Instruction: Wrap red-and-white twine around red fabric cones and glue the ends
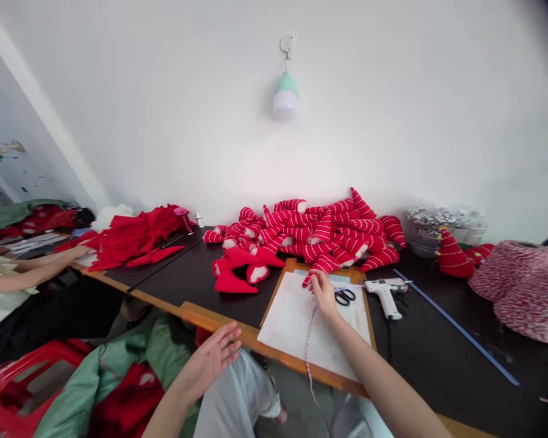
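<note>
My right hand (323, 294) is over the white sheet (283, 325), at the near end of a striped red cone (322, 266); its fingers are bent, and whether they grip the cone is hard to tell. A red-and-white cord (309, 340) runs down from beside this hand over the table's edge. My left hand (215, 359) hangs above my lap near the edge, palm turned inward, fingers apart and holding nothing. Black-handled scissors (344, 297) and a white glue gun (386, 295) lie right of my right hand. Plain red cones (235, 281) rest left of the sheet.
A heap of striped red cones (342, 225) lies against the wall. Cord spools (532, 295), a blue strip (456, 325) and a decorated cone (454, 255) are at the right. At the left, another person's arm (41, 271) reaches to red cloth (132, 234) near a red stool (9, 389).
</note>
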`<state>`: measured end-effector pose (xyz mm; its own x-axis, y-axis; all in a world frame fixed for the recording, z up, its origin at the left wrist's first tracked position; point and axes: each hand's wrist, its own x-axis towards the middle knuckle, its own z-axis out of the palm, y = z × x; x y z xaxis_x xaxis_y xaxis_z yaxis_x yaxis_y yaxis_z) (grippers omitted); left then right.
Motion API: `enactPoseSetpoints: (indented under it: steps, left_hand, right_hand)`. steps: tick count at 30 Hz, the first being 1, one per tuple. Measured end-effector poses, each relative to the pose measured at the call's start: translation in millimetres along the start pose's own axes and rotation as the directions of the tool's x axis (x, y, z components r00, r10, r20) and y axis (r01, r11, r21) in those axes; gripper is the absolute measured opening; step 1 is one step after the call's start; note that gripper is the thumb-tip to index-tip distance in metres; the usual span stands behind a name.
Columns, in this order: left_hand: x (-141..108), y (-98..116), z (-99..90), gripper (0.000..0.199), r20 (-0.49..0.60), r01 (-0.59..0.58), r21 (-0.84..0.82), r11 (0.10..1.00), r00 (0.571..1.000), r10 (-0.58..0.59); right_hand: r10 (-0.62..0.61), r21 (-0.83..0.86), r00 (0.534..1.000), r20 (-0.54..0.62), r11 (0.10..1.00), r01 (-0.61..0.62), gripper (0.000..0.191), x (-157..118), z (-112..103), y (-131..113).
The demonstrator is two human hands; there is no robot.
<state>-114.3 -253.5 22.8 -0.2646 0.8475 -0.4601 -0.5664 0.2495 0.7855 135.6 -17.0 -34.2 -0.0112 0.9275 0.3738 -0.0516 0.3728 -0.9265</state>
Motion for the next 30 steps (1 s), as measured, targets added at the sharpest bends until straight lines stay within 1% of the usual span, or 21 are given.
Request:
enactPoseSetpoints:
  steps: [2,4,6,8,11,14,17,19,21,24,25,27,30]
  left_hand:
    - [-21.3,-11.5,-27.4,0.025,-0.134,-0.027,-0.067,0.997,0.991,0.018]
    - [-37.5,-26.2,-49.7,0.025,-0.226,-0.056,-0.124,0.991,0.974,0.027]
    - [-49.1,-40.4,-65.0,0.026,-0.285,-0.064,-0.163,0.984,0.958,0.015]
    - [-56.3,-50.6,-71.8,0.028,-0.314,-0.057,-0.186,0.981,0.949,-0.004]
    - [-58.3,-56.3,-68.4,0.03,-0.324,-0.047,-0.178,0.983,0.946,-0.013]
    - [-49.1,-56.7,-56.9,0.029,-0.309,-0.051,-0.127,0.991,0.951,0.01]
    - [-30.1,-58.7,-46.3,0.028,-0.298,-0.096,0.0,0.995,0.95,0.091]
    - [-14.4,-59.1,-40.4,0.028,-0.306,-0.155,0.133,0.979,0.933,0.189]
    - [1.1,-55.0,-34.2,0.027,-0.253,-0.24,0.263,0.934,0.917,0.307]
    - [23.3,-36.1,-23.3,0.019,-0.076,-0.397,0.378,0.836,0.887,0.455]
    - [31.3,-27.0,-19.3,0.015,-0.008,-0.451,0.4,0.798,0.869,0.496]
    - [49.6,-7.6,-12.0,0.008,0.125,-0.552,0.45,0.702,0.817,0.563]
    - [80.9,14.9,-6.3,0.012,0.29,-0.655,0.551,0.517,0.731,0.618]
  right_hand:
    - [0.005,-0.003,1.0,0.023,1.0,-0.005,0.055,-2.7,0.9,-0.5]
    - [0.006,-0.015,0.999,0.039,1.0,-0.005,0.054,-4.5,1.4,-0.1]
    - [0.006,-0.037,0.999,0.048,0.999,-0.004,0.053,-5.0,1.4,0.8]
    - [0.008,-0.064,0.999,0.053,0.998,-0.004,0.054,-4.3,1.4,2.3]
    - [0.01,-0.107,0.998,0.06,0.994,-0.004,0.057,-2.5,1.3,5.7]
    - [0.013,-0.136,0.996,0.093,0.991,0.0,0.058,-1.8,1.1,9.6]
    - [0.017,-0.146,0.993,0.118,0.989,0.0,0.059,-2.9,-0.2,12.7]
    - [0.025,-0.16,0.994,0.11,0.987,-0.007,0.059,-4.2,-1.1,14.1]
    - [0.02,-0.193,0.995,0.101,0.981,0.0,0.057,-5.9,-0.6,14.9]
    - [-0.008,-0.277,0.994,0.113,0.96,0.039,0.051,-8.0,3.8,14.5]
    - [-0.013,-0.303,0.993,0.114,0.952,0.048,0.05,-8.3,6.0,14.2]
    - [-0.012,-0.346,0.995,0.097,0.937,0.045,0.048,-8.3,10.5,13.6]
    - [0.0,-0.392,0.999,0.048,0.92,0.019,0.046,-7.9,16.3,13.1]
